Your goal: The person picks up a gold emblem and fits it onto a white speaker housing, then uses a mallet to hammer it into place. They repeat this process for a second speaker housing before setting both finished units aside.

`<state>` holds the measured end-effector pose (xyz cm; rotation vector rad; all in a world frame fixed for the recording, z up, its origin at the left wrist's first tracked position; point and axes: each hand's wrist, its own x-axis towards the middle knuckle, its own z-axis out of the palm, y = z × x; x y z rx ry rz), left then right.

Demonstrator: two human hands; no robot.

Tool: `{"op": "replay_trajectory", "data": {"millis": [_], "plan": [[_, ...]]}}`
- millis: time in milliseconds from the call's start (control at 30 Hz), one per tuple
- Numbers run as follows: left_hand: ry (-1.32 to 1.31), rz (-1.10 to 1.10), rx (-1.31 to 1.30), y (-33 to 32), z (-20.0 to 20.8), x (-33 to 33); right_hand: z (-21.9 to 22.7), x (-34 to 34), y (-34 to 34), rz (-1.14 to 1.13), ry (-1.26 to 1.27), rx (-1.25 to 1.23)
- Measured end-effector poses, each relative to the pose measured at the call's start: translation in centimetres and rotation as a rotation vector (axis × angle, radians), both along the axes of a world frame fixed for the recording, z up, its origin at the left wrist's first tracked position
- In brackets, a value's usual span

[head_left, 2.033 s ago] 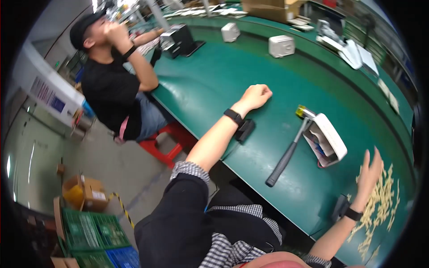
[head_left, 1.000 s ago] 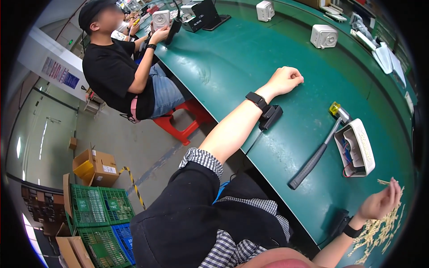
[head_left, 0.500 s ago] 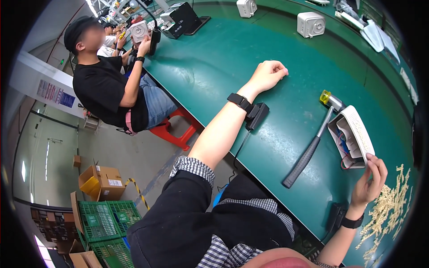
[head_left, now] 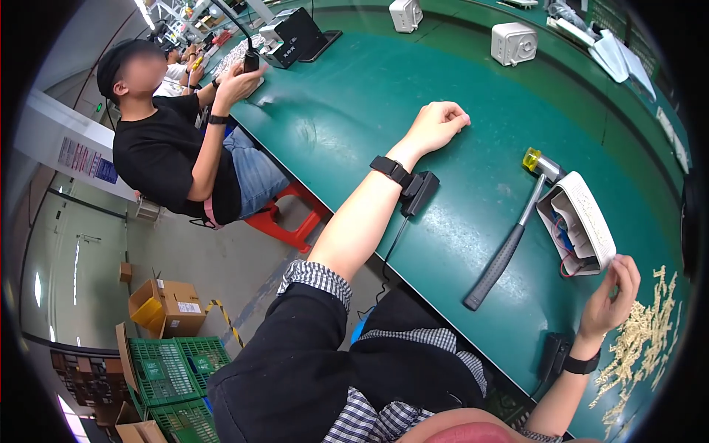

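My left hand [head_left: 437, 125] rests on the green table [head_left: 354, 111] as a loose fist, with nothing in it. My right hand [head_left: 611, 295] is at the near corner of a white plastic housing [head_left: 580, 221] and its fingers pinch the edge. The housing lies open side up, with red and blue wires inside. A hammer [head_left: 509, 240] with a grey handle and a yellow-tipped head lies just left of the housing. A pile of small pale parts [head_left: 646, 332] is spread to the right of my right hand.
A small black device [head_left: 417, 193] with a cable lies by my left wrist. Two white boxes [head_left: 515, 43] stand farther back on the table. A person in a black shirt [head_left: 166, 159] sits at the left on a red stool, holding a black tool. Green crates [head_left: 173, 380] and cardboard boxes stand on the floor.
My right hand has come from the pile of pale parts up to the white housing and taken hold of its edge. My left hand has stayed put.
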<state>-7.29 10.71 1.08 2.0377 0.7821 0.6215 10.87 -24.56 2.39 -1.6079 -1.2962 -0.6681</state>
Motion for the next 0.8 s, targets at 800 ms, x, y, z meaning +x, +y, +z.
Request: {"op": "replay_trajectory", "data": {"millis": [800], "plan": [[-0.062, -0.004, 0.060, 0.1, -0.2, 0.1, 1.1, 0.3, -0.1, 0.028, 0.270, -0.258]]}}
